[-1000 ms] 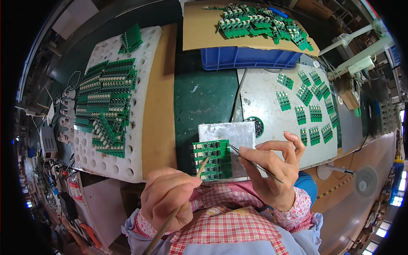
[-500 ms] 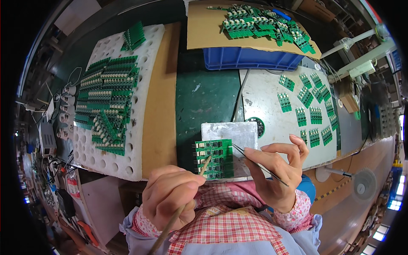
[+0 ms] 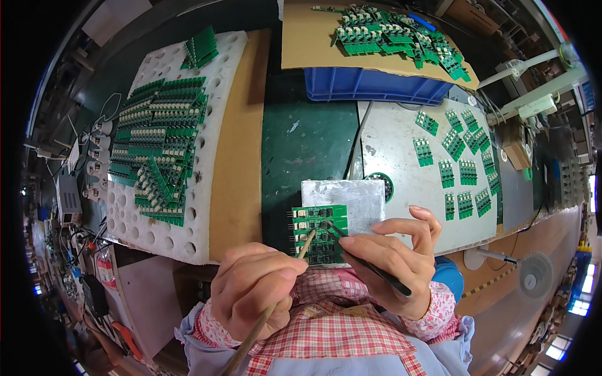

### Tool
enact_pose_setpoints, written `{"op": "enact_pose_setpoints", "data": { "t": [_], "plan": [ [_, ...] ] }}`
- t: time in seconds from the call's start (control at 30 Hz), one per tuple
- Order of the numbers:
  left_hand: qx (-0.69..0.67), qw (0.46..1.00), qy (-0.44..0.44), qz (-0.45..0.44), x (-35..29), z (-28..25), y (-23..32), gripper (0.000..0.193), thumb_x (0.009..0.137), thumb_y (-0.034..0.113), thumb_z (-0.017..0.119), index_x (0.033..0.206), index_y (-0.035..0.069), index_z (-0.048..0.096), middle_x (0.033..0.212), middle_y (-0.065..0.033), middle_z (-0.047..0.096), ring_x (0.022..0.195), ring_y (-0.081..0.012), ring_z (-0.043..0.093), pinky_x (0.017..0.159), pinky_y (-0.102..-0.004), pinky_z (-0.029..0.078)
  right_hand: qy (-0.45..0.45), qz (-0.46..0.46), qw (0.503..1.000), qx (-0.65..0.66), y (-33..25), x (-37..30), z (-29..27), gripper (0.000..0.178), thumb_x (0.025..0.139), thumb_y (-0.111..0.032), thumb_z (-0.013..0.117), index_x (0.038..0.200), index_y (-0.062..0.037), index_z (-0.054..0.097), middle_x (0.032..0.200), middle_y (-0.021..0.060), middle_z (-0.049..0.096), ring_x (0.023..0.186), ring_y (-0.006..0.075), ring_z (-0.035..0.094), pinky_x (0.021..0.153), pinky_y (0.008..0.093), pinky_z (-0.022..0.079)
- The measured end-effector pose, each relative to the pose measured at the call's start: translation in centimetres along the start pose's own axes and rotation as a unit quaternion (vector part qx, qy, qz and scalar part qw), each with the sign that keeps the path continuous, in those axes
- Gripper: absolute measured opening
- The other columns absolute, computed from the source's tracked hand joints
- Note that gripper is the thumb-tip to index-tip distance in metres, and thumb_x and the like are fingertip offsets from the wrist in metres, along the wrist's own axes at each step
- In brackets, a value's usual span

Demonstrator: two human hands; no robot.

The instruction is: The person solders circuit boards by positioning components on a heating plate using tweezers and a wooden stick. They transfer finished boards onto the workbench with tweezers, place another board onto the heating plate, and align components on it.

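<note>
A green circuit board panel [image 3: 336, 213] with rows of small parts lies on a silvery metal block [image 3: 359, 199] in front of me. My left hand [image 3: 254, 285] is closed around a thin wooden stick [image 3: 249, 341], whose tapered tip reaches over the panel's middle rows. Dark tweezers [image 3: 380, 272] are pinched in my right hand [image 3: 398, 258], just to the right of the panel. Their points come down over the components close to the stick's tip. Whether either tip touches the panel, I cannot tell.
A white foam sheet [image 3: 135, 216] on the left carries stacked boards [image 3: 169, 144]. Loose boards [image 3: 467, 172] lie on a pale sheet [image 3: 392, 141] to the right. Behind, cardboard [image 3: 307, 37] heaped with more boards rests on a blue crate [image 3: 376, 86]. A fan [image 3: 536, 279] stands far right.
My right hand has moved left and turned, bringing the tweezer points from the panel's right edge to its middle. The stick stays over the panel in my left hand.
</note>
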State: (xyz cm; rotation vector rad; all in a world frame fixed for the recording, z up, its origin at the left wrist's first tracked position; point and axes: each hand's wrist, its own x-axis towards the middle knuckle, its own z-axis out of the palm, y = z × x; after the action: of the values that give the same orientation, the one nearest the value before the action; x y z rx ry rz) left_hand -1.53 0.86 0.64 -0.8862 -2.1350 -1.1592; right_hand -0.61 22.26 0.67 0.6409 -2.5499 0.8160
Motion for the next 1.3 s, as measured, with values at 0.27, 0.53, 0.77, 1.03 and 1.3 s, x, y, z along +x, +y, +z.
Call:
{"op": "enact_pose_setpoints", "data": {
  "t": [0.27,0.53,0.77,1.03,1.3],
  "plan": [
    [0.016,1.000,0.008,-0.010,0.1,0.0,0.3,0.016,0.096,0.017,0.052,0.099,0.001,0.053,0.082,-0.0115,0.066,0.065,-0.0198,0.064,0.060,-0.0326,0.054,-0.032,-0.015,0.999,0.010,-0.1,0.1,0.2,0.053,0.062,-0.045,0.072,0.105,-0.0145,0.070,0.092,-0.0049,0.067,0.092,0.0141,0.056,0.100,0.0430,0.026],
    [0.018,1.000,0.014,-0.007,0.1,0.1,0.2,0.016,0.096,0.017,0.052,0.097,0.002,0.053,0.081,-0.0113,0.066,0.062,-0.0193,0.064,0.058,-0.0319,0.054,-0.033,-0.014,0.999,0.001,-0.1,0.2,0.3,0.052,0.063,-0.045,0.072,0.105,-0.0141,0.071,0.090,-0.0049,0.067,0.090,0.0139,0.056,0.100,0.0429,0.026],
    [0.010,1.000,0.014,-0.003,0.1,0.1,0.1,0.014,0.095,0.016,0.053,0.098,0.002,0.052,0.080,-0.0114,0.066,0.062,-0.0195,0.064,0.059,-0.0320,0.054,0.001,-0.026,0.999,-0.020,0.0,0.2,1.0,0.039,0.069,-0.036,0.072,0.101,-0.0141,0.072,0.085,-0.0059,0.066,0.087,0.0125,0.057,0.099,0.0415,0.029],
    [0.013,1.000,0.001,-0.002,0.0,-0.1,0.1,0.012,0.089,0.005,0.055,0.099,0.001,0.052,0.081,-0.0119,0.066,0.064,-0.0199,0.065,0.059,-0.0325,0.055,0.007,0.000,1.000,-0.008,-0.5,0.6,0.8,0.032,0.068,-0.023,0.076,0.098,-0.0154,0.072,0.083,-0.0071,0.067,0.085,0.0118,0.057,0.099,0.0401,0.029],
    [0.005,1.000,0.022,-0.006,-0.3,0.2,0.0,0.013,0.087,0.002,0.055,0.100,0.001,0.051,0.079,-0.0115,0.065,0.063,-0.0200,0.066,0.058,-0.0327,0.055,0.014,-0.001,1.000,0.000,-0.7,0.9,0.5,0.034,0.066,-0.019,0.078,0.099,-0.0157,0.071,0.083,-0.0076,0.067,0.084,0.0119,0.057,0.099,0.0400,0.029]
  ]
}}
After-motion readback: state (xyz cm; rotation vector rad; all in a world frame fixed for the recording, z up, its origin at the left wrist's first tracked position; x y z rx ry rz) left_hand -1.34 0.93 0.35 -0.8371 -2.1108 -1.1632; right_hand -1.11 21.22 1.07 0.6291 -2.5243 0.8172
